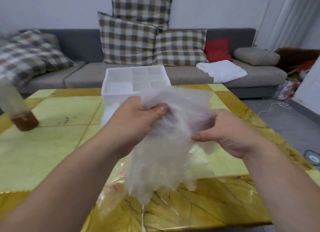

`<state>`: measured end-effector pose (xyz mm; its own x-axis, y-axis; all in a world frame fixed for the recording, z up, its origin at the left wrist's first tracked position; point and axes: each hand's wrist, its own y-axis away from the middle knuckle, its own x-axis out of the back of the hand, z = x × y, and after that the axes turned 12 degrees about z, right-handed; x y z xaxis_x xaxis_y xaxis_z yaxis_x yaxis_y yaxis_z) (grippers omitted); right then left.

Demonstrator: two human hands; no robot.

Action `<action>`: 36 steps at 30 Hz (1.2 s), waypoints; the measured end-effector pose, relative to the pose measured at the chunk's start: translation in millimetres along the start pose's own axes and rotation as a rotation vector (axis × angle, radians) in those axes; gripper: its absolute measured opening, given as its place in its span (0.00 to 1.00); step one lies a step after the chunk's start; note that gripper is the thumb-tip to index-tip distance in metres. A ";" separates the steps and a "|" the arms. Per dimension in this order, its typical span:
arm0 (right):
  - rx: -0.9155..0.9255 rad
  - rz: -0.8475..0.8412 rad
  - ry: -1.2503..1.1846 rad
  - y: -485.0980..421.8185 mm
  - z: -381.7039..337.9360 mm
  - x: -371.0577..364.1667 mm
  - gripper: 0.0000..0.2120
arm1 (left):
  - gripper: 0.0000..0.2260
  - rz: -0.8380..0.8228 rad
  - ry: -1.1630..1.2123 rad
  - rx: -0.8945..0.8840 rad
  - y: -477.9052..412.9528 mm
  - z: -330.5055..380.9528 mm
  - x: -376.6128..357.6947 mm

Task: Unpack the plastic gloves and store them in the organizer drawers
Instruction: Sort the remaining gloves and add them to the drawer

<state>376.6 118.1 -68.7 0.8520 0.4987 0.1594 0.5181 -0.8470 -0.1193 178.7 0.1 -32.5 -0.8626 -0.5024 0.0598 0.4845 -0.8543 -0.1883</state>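
Head view: both hands are up over the yellow-green table [52, 145] holding a floppy wad of clear plastic gloves [164, 155] in the air. The left hand [138, 114] is bunched tight round the top of the wad, and the right hand [230, 133] grips its right side, thumb on the near face and fingers tucked behind the plastic. The glove fingertips dangle over a crinkly clear bag [110, 197] lying on the table, the white organizer [135, 81] with its grid of compartments sits just behind the gloves, and a blurry bottle [22, 117] with brown liquid stands off to the left.
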 end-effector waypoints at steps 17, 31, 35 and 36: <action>-0.141 -0.191 0.114 -35.2 -57.8 -50.4 0.09 | 0.35 -0.017 -0.331 0.094 -30.5 25.0 85.3; -0.010 -0.174 0.812 -56.8 -103.4 -54.4 0.05 | 0.08 -0.122 -0.527 0.061 -50.7 41.2 58.0; 0.490 0.608 1.038 -66.8 -145.7 -56.3 0.16 | 0.10 0.238 -0.188 0.118 -83.6 38.7 52.5; 0.649 0.717 0.969 -63.0 -143.3 -66.8 0.17 | 0.09 0.294 -0.139 0.154 -88.4 31.9 51.3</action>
<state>276.1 111.7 68.6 0.6912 -0.5633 0.4526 0.1604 -0.4912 -0.8562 96.3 45.7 18.5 -0.6604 -0.7337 0.1602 0.7342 -0.6756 -0.0675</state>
